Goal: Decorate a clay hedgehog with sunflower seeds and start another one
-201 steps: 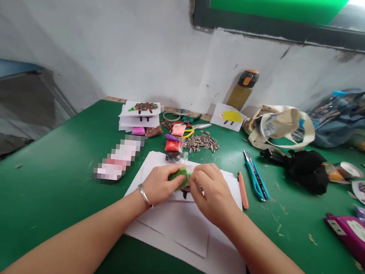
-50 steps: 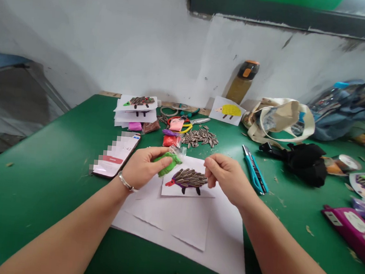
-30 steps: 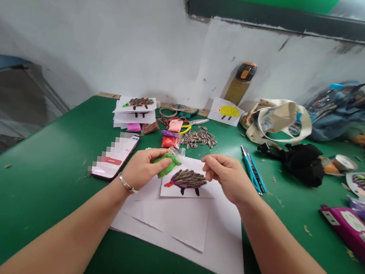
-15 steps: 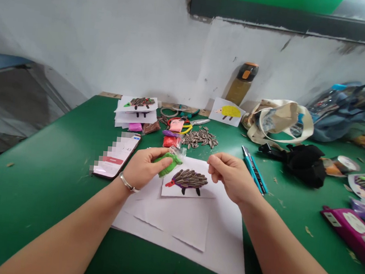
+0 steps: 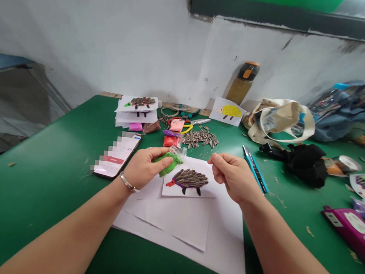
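My left hand (image 5: 149,165) is closed on a clear packet of green modelling clay (image 5: 169,162), thumb on top. To its right, my right hand (image 5: 230,174) is raised with thumb and fingers pinched together; whatever is between them, if anything, is too small to make out. Between the hands lies a white card with a hedgehog picture (image 5: 191,179), its back covered in striped sunflower seeds, with a red face, purple edge and black legs. The card rests on white paper sheets (image 5: 189,228). Behind it is a pile of sunflower seeds (image 5: 202,137).
A phone (image 5: 118,154) lies left of my left hand. Clay packets (image 5: 171,141), scissors (image 5: 198,121) and stacked hedgehog cards (image 5: 136,109) sit behind. A cutter knife (image 5: 254,170), black pouch (image 5: 305,164), cloth bag (image 5: 279,122) and bottle (image 5: 243,83) are to the right.
Almost nothing differs. Both hands hold nearly the same pose, and the whole view has shifted very slightly.
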